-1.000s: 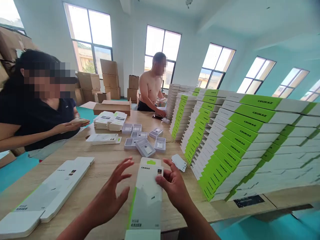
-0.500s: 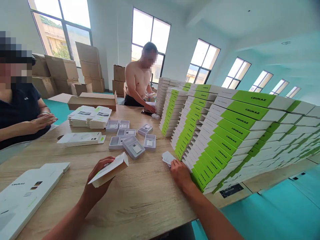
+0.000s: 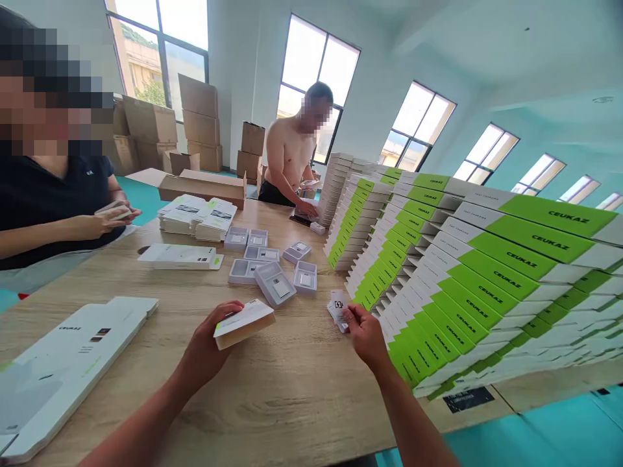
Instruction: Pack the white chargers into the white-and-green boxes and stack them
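Note:
My left hand is closed around a small white box with green on its side, tilted above the table. In my right hand, thumb and fingers pinch a white printed card. That card shows a black symbol and is raised at the edge of a small pile of cards on the table. Right beside this hand rise tall stacks of green-and-white boxes. Beyond my hands, several pale plastic trays with small white items in them lie in a loose group.
A stack of flattened boxes lies at the left, with a white carton and more stacked cartons behind it. An open brown box stands at the far edge. One person sits left; another stands opposite.
My right hand has lifted a card at the pile, turning its printed face into view. My left hand has tilted the box flatter. The view has swung left; the person at left now holds something.

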A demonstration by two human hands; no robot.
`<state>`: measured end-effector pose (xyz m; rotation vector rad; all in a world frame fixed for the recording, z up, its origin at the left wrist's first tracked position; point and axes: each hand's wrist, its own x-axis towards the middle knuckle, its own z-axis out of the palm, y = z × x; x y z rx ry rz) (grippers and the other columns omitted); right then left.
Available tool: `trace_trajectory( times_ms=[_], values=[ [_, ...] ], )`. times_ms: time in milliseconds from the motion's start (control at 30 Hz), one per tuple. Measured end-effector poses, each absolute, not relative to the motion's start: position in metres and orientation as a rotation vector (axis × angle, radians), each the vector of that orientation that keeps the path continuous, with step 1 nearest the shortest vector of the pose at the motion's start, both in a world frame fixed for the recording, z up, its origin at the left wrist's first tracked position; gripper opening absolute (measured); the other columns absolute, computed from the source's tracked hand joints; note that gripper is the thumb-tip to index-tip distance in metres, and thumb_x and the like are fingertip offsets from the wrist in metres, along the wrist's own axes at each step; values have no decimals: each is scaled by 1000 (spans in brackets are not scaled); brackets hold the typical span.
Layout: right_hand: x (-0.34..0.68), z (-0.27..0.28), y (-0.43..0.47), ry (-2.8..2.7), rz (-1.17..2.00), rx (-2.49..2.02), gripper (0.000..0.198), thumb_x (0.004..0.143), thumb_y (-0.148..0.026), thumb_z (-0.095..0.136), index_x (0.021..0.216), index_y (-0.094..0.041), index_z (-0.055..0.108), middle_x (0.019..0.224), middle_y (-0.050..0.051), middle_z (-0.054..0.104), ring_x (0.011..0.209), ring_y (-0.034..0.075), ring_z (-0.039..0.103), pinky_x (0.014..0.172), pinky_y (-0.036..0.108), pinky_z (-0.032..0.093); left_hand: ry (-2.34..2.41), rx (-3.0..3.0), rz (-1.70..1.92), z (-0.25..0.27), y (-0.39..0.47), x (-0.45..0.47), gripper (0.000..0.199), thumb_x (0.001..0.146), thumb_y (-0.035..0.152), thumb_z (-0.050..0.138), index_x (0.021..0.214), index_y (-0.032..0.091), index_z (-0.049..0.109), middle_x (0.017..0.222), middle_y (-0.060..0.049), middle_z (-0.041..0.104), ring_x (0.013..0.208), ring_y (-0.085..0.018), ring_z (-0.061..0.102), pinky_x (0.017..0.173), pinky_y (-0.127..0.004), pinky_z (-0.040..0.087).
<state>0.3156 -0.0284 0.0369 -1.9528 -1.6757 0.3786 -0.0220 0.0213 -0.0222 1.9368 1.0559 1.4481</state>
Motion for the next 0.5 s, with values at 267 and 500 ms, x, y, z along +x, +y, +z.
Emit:
trace_trajectory(
  times_ms=[267,500],
  values=[
    [208,72,-49,-900,1886,-1124,45,62,-47,92,67,-16,60,40,-9,46,36,4,39,36,16,21,1092,1875,1478,-23,21,-11,33,76,12,62,108,22,63,117,-9,67,111,-25,65,100,-40,50],
    [195,58,-21,-1375,1540,-1337,70,98,-70,34,107,-11,70,90,14,77,71,19,73,57,26,54,1113,1750,1494,-29,26,-21,30,82,19,67,111,23,61,114,-7,68,107,-24,66,95,-37,52]
  ],
)
